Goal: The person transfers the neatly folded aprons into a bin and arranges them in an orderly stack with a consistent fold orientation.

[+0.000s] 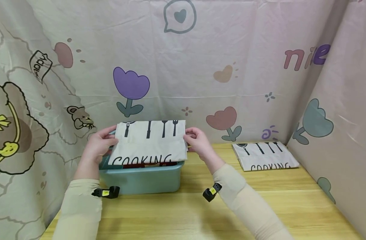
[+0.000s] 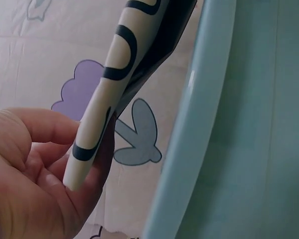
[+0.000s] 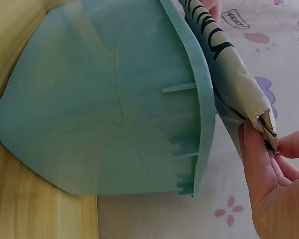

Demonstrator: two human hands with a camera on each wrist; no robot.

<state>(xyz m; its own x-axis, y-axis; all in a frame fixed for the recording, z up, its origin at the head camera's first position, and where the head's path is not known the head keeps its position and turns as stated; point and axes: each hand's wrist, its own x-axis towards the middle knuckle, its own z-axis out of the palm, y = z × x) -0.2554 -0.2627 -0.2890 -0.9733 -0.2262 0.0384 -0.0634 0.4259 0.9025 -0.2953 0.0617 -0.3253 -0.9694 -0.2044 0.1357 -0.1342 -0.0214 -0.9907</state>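
Note:
A folded white cloth (image 1: 151, 143), printed with black utensils and the word COOKING, lies level between both hands over a light blue plastic bin (image 1: 144, 180). My left hand (image 1: 100, 143) pinches its left side, thumb on top and fingers underneath, as the left wrist view shows at the fold (image 2: 92, 134). On the opposite side my right hand (image 1: 199, 142) grips the layered edge (image 3: 265, 122) between thumb and fingers. Beneath the cloth, a strip of dark red and teal fabric (image 1: 147, 165) shows at the bin's front rim. Most of the bin's inside is hidden.
A second folded white cloth (image 1: 265, 156) with the same print lies on the wooden table (image 1: 230, 206) to the right. Printed curtains (image 1: 177, 66) hang along the back and both sides of the table.

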